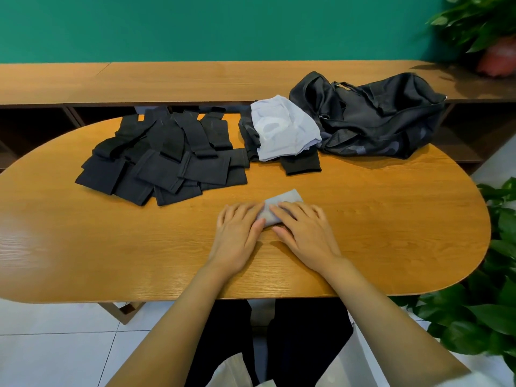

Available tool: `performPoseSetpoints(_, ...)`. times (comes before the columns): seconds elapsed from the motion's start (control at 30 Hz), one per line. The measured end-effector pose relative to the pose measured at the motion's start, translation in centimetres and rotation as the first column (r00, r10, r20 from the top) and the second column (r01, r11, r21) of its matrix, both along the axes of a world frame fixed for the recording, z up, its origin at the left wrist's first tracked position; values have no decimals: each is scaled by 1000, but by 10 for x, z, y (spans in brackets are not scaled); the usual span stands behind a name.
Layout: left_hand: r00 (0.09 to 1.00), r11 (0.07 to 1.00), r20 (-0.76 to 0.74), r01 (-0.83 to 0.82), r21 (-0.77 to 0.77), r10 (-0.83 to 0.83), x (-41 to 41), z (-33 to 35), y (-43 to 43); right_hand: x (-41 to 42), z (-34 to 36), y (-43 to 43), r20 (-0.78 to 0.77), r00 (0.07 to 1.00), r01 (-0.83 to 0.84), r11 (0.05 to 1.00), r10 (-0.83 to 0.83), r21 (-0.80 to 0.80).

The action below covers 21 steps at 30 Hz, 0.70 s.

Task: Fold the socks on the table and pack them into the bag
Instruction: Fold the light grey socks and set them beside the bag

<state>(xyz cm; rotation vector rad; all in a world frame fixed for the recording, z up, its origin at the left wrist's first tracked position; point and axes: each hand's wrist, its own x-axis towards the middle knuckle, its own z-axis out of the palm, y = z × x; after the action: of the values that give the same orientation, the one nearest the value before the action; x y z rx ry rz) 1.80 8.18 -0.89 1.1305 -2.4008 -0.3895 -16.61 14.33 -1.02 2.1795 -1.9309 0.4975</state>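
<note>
A small folded grey sock (282, 201) lies on the wooden table (111, 241) near its front middle. My left hand (240, 233) lies flat with its fingers and thumb against the sock's left end. My right hand (303, 227) presses flat on the sock's right part, fingers straight. A pile of several dark socks (164, 157) is spread at the back left. A pale blue sock bundle (284, 132) sits on dark socks (301, 163) at the back middle. The black mesh bag (377, 118) lies slumped at the back right.
A long wooden shelf (167, 82) runs behind the table under a green wall. Leafy plants (497, 263) stand at the table's right end, and a potted plant (494, 51) sits on the shelf's right. White paper bags (360, 367) lie near my lap.
</note>
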Motion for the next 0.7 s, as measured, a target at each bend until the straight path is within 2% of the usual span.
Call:
performPoseSetpoints(0.07,998,998,-60,-33,56,36,-1,0,-2,-3,-1,-2,-22,999,50,998,-50,38)
performPoseSetpoints(0.17,994,992,-62,-87,94,93,-4,-2,-10,-15,-1,-9,-27,980,197,977,-196,85)
performPoseSetpoints(0.4,989,989,3,-146,31,146,-30,2,-45,-93,6,-25,-43,865,493,830,-500,260)
performPoseSetpoints(0.53,977,976,-65,-196,94,202,-47,4,-60,-141,7,-31,3,788,581,746,-616,327)
performPoseSetpoints(0.7,959,966,-141,-229,120,245,-49,-4,-66,-177,12,-39,39,742,605,693,-670,391)
